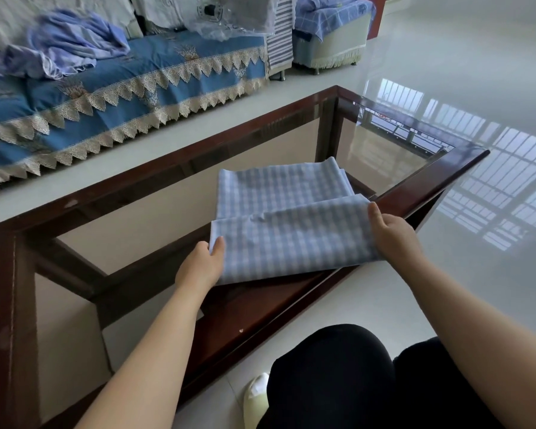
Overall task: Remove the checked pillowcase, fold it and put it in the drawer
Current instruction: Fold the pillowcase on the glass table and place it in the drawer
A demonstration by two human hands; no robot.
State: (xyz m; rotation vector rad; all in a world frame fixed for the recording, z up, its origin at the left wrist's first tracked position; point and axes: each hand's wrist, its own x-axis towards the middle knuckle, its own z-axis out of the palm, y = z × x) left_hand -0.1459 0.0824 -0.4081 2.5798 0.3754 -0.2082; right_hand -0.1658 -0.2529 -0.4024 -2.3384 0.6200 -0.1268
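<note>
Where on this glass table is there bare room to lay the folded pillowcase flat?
The glass left of the checked pillowcase, bordered by the dark wood frame, lies bare, as does the far end beyond the cloth. The near right corner is crowded: left hand and right hand grip the cloth's edges there.

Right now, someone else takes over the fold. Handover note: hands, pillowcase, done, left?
Left hand grips the near-left corner of the checked pillowcase; right hand grips its right edge.
The pillowcase is off the pillow, partly folded, lying on the glass-topped coffee table.
Done: removal, first folds.
Left: finish folding, put it in the drawer. No drawer can be made out in this view.
</note>
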